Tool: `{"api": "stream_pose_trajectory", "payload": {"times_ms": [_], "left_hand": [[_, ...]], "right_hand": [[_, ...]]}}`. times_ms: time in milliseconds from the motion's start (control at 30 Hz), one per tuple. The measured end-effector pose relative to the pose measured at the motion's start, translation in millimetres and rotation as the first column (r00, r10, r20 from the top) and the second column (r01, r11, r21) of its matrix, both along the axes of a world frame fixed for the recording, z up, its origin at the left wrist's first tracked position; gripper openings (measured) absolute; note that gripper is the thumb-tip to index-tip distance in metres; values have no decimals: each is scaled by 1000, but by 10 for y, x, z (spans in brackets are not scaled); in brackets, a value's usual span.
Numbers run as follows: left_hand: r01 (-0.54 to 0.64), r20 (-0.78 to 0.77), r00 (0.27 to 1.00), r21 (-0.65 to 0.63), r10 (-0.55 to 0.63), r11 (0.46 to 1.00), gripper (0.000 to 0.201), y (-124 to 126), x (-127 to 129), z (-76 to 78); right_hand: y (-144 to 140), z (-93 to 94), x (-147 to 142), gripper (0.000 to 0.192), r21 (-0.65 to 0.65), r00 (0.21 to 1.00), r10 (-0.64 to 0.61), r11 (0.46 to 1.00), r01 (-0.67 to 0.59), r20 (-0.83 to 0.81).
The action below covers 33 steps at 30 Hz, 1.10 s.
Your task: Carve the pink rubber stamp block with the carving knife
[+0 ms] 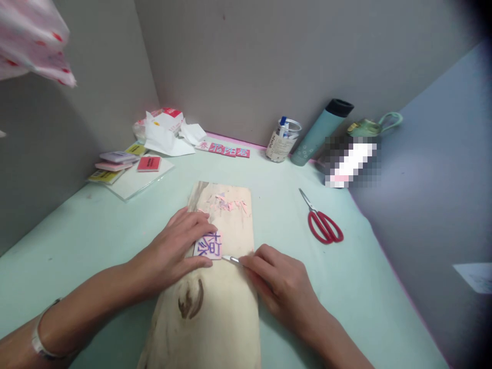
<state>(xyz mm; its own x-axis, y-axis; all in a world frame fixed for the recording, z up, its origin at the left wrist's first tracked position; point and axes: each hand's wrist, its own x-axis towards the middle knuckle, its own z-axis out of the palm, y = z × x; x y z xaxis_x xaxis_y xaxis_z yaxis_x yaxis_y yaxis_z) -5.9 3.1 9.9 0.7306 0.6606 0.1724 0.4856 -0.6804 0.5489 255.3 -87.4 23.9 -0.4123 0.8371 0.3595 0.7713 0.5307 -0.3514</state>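
The right hand [282, 284] pinches a thin metal carving tool [230, 259] between its fingertips, the tip touching the right edge of a small pink stamp block [208, 245] marked with purple characters; the left hand [179, 248] lies flat with fingers pressed on the block's left side, holding it on the wooden board [215, 307] near the board's middle; pink shavings [230, 203] lie at the board's far edge; red scissors [325, 224] rest toward the table's right edge; a teal bottle [321, 132] leans in the far right corner.
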Motion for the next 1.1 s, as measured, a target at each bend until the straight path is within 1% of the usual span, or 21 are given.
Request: {"api": "stream_pose_trajectory", "payload": {"times_ms": [67,133,167,233,300,367,433,500,600,767,833,933,1000,1100], "left_hand": [[-10,-12,1000,-6,10,1000,37,2,-3,4],[-15,-15,1000,-1,15,1000,37,0,-9,-2],[-13,-12,1000,12,13,1000,37,-3,-16,-12],[-9,-2,1000,57,9,998,38,-12,-41,-59],[-18,5,1000,120,17,993,41,-12,-81,-152],[-60,-6,998,145,62,988,48,10,-129,-286],[-73,24,997,170,70,983,51,52,-170,-431],[-86,42,996,161,80,983,49,92,-199,-548],[-94,52,995,156,87,983,50,117,-214,-632],[-125,83,990,176,111,976,49,133,-186,-620],[-108,76,993,186,95,977,48,173,-187,-608],[-24,18,1000,259,20,966,51,259,-214,-595],[-14,0,1000,281,14,960,53,299,-228,-574],[-21,2,1000,272,22,962,53,286,-204,-506]], "right_hand": [[-9,-18,-16,21,106,999,-7,994,3,39],[-14,-17,-29,22,179,996,-21,984,6,85],[-15,-10,-33,22,193,994,-29,981,9,102],[-16,14,-42,22,177,992,-33,984,11,123],[-17,41,-55,20,128,991,-22,992,4,134],[-17,52,-73,19,132,988,-34,991,13,152],[-17,44,-93,19,182,981,-68,983,34,181],[-22,25,-110,18,210,976,-86,977,43,201],[-41,2,-127,18,224,972,-101,973,52,213],[-62,-13,-136,18,202,963,-107,978,57,247],[-62,-24,-138,17,188,958,-107,981,57,268],[-60,-49,-141,16,174,946,-121,982,71,299],[-59,-66,-143,15,170,940,-128,982,77,316],[-58,-89,-144,15,161,937,-126,984,76,326]]}}
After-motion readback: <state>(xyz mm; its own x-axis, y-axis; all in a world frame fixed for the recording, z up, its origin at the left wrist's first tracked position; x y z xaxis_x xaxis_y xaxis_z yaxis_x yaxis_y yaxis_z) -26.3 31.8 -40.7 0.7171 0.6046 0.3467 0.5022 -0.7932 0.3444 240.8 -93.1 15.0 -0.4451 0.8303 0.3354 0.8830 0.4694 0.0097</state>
